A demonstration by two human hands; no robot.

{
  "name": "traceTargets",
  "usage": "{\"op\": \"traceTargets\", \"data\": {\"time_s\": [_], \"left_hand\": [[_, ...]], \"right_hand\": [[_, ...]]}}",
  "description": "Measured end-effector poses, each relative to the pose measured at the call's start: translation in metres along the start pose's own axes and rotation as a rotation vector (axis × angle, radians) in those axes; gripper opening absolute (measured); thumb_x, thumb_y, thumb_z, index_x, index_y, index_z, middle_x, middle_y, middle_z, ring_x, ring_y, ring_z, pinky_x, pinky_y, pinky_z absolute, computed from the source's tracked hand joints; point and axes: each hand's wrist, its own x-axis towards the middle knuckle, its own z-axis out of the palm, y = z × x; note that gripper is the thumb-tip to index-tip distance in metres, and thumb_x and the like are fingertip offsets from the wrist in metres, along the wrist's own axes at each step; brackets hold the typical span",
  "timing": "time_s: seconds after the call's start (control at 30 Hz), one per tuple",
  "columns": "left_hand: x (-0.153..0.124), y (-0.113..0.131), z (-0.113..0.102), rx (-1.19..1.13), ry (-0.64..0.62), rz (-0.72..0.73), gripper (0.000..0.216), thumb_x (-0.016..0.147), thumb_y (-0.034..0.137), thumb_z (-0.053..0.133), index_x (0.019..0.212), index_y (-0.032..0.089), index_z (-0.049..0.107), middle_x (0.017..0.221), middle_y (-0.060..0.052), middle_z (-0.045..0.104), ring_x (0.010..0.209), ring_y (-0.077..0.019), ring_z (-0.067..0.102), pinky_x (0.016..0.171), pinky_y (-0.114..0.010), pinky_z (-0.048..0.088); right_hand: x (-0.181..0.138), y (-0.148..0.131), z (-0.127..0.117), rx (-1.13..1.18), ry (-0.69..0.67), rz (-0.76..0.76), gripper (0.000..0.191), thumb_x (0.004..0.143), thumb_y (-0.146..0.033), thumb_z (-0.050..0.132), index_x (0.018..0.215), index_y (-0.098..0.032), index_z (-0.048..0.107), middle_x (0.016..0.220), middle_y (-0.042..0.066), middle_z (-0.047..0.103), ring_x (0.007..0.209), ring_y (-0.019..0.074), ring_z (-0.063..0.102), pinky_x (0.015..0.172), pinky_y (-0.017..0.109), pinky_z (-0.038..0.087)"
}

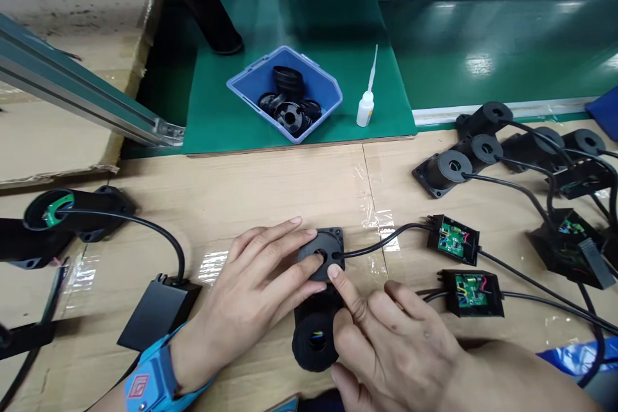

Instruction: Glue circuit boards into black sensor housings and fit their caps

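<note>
My left hand [263, 273] lies palm down with fingers stretched over a black square-flanged part [333, 238], one fingertip by its centre hole. My right hand [396, 335] touches the near right corner of that flange with its extended index finger. Its other fingers are curled, and whatever they may hold is hidden. Just below, partly covered by my hands, lies a black cylindrical part [309, 354] with coloured wires showing in its round opening. A black cable [386, 246] runs from the flanged part to an open black box with a green circuit board [454, 239].
Another open box [473, 293] sits below the first. Several black housings [451, 167] with cables stand at the right. At left are a housing [77, 215] and a closed black box [157, 312]. Behind are a blue bin [241, 80] of black parts and a white dropper bottle [365, 108].
</note>
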Motion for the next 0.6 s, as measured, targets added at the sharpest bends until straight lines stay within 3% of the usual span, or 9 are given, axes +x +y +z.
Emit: {"op": "traceTargets", "data": {"time_s": [0.13, 0.27, 0.37, 0.47, 0.6], "left_hand": [[0.0003, 0.0006, -0.0011, -0.002, -0.003, -0.013, 0.025, 0.092, 0.018, 0.07, 0.116, 0.016, 0.064, 0.131, -0.014, 0.061, 0.131, -0.0322, 0.051, 0.099, -0.046, 0.043], [-0.0003, -0.0004, 0.002, -0.039, -0.055, -0.019, 0.02, 0.096, 0.015, 0.063, 0.116, 0.012, 0.06, 0.135, -0.017, 0.057, 0.12, -0.0259, 0.055, 0.096, -0.04, 0.044], [0.0004, -0.0006, 0.0032, -0.054, -0.072, -0.035, 0.017, 0.098, 0.017, 0.061, 0.114, 0.012, 0.059, 0.134, -0.016, 0.056, 0.111, -0.0224, 0.056, 0.095, -0.037, 0.044], [0.0027, 0.001, 0.0001, -0.067, -0.101, -0.047, 0.014, 0.1, 0.02, 0.057, 0.112, 0.013, 0.058, 0.134, -0.014, 0.055, 0.112, -0.021, 0.054, 0.098, -0.035, 0.044], [0.0042, 0.004, -0.0029, -0.081, -0.122, -0.074, 0.013, 0.1, 0.021, 0.058, 0.111, 0.014, 0.058, 0.134, -0.012, 0.054, 0.113, -0.0199, 0.053, 0.102, -0.034, 0.041]], "right_hand": [[0.0001, 0.0014, 0.0056, -0.021, 0.028, -0.047, 0.029, 0.096, -0.036, 0.044, 0.099, -0.014, 0.063, 0.136, 0.018, 0.062, 0.086, 0.0213, 0.053, 0.091, 0.039, 0.04], [0.0009, 0.0048, 0.0044, 0.053, 0.068, -0.065, 0.023, 0.095, -0.033, 0.05, 0.099, -0.015, 0.063, 0.132, 0.017, 0.065, 0.096, 0.0241, 0.057, 0.094, 0.042, 0.042], [-0.0011, 0.0055, 0.003, 0.03, 0.137, -0.172, 0.011, 0.095, -0.019, 0.051, 0.091, -0.018, 0.061, 0.114, 0.008, 0.072, 0.092, 0.0203, 0.056, 0.092, 0.04, 0.042], [-0.0048, 0.0037, 0.005, 0.023, 0.182, -0.23, 0.021, 0.098, -0.01, 0.046, 0.084, -0.019, 0.059, 0.102, 0.001, 0.073, 0.086, 0.0157, 0.053, 0.09, 0.037, 0.042], [-0.0075, 0.0, 0.0083, 0.089, 0.19, -0.196, 0.02, 0.1, -0.019, 0.048, 0.085, -0.019, 0.062, 0.096, 0.001, 0.072, 0.088, 0.0169, 0.055, 0.093, 0.038, 0.042]]}}
